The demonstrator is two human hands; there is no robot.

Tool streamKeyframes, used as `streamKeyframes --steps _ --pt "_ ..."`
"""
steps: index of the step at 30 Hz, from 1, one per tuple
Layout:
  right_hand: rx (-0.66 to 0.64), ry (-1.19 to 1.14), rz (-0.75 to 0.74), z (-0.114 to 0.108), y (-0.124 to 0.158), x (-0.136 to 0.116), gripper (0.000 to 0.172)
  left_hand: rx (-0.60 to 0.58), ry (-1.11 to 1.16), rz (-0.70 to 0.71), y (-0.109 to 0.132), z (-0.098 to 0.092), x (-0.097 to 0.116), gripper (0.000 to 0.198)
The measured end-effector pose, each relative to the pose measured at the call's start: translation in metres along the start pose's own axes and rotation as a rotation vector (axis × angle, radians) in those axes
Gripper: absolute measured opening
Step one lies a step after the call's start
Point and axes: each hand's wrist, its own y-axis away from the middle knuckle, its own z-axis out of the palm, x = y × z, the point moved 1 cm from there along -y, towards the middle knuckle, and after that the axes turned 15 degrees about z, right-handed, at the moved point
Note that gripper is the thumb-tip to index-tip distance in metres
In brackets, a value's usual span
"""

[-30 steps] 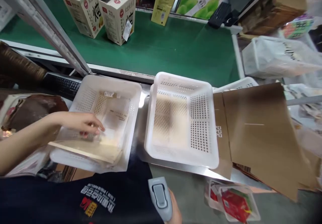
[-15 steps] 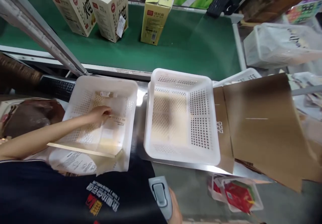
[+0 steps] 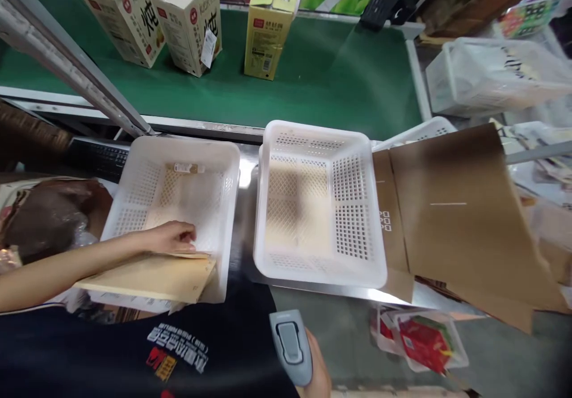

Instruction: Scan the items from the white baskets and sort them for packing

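My left hand (image 3: 172,237) reaches into the left white plastic basket (image 3: 232,195). Its fingers are curled onto the upper edge of a thin, cream-coloured flat item like a book (image 3: 192,255); its exact kind does not show. Another cream flat piece (image 3: 152,276) leans at the basket's near side, under my forearm. A small labelled packet or tube (image 3: 185,168) lies at the far end of this basket. Low in the view, my right hand (image 3: 316,365) is wrapped round a grey handheld scanner (image 3: 290,344), close to my dark shirt; most of its fingers are hidden.
To the right stands another white basket (image 3: 382,249), stacked on a second one. Beside it is an open cardboard box flap (image 3: 451,207). Beyond runs a green conveyor belt (image 3: 335,94) with several cartons (image 3: 268,40). A metal post (image 3: 84,58) slants at left. Red packages (image 3: 424,338) sit below.
My left hand has drawn nearer my body, and the cream flat item has tipped down towards me from a more upright pose. The scanner has shifted slightly to the right.
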Motion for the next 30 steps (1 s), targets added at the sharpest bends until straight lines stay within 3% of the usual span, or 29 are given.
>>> streamKeyframes --steps 4,7,10,13,16,18,20,21,23,27,29,30 --pt "-0.009 0.009 0.038 0.002 0.006 -0.013 0.051 -0.3 0.244 -0.05 0.009 -0.015 0.016 0.089" --pt "-0.037 0.016 0.071 0.004 0.008 -0.026 0.052 -0.421 0.411 -0.059 0.016 -0.037 0.02 0.092" --pt "-0.057 -0.034 0.047 0.004 0.006 -0.034 0.05 -0.472 0.381 -0.027 0.02 -0.052 0.015 0.1" --pt "-0.073 -0.066 0.015 0.002 -0.001 -0.037 0.05 -0.469 0.307 -0.058 0.024 -0.055 0.015 0.097" --pt "-0.118 -0.055 0.023 -0.005 -0.012 -0.04 0.053 -0.466 0.289 -0.078 0.033 -0.047 0.031 0.1" --pt "-0.152 -0.047 0.022 -0.011 -0.021 -0.041 0.053 -0.433 0.282 -0.066 0.041 -0.039 0.05 0.081" --pt "-0.167 -0.042 -0.005 -0.019 -0.03 -0.039 0.053 -0.376 0.245 -0.044 0.049 -0.033 0.073 0.045" --pt "-0.163 -0.048 -0.032 -0.023 -0.035 -0.037 0.052 -0.336 0.223 -0.031 0.053 -0.032 0.084 0.036" --pt "-0.156 -0.066 -0.11 -0.033 -0.047 -0.033 0.049 -0.19 0.185 -0.023 0.056 -0.034 0.102 0.04" --pt "-0.21 0.007 -0.427 -0.063 -0.077 -0.046 0.051 0.398 0.103 -0.008 0.039 -0.054 0.122 0.05" --pt "-0.229 0.144 -0.608 -0.083 -0.089 -0.072 0.065 0.667 0.108 0.04 0.018 -0.062 0.135 0.053" --pt "-0.21 0.222 -0.679 -0.093 -0.092 -0.089 0.072 0.748 0.143 0.077 0.004 -0.063 0.143 0.054"
